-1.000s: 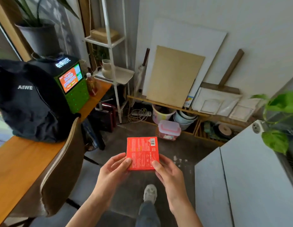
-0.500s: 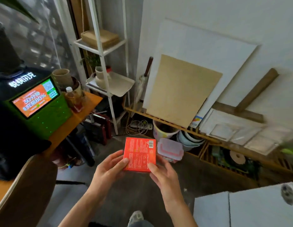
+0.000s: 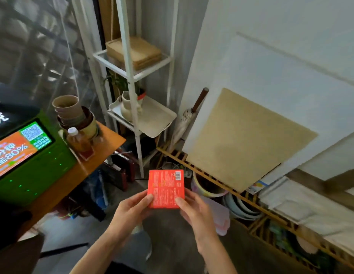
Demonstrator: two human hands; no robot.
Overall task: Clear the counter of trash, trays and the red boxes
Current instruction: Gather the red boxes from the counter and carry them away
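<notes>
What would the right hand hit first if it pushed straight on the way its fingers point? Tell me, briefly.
The right hand points up and left in the frame, gripping the red box along with the left hand. Beyond the box, the line seems to lead toward the white shelf unit; depth is unclear.

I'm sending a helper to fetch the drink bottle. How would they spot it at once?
Start at the orange wooden counter on the left, beside the green machine. Near its far corner stands the bottle, just in front of a stack of brown cups. It alone has a white cap and amber liquid.
</notes>
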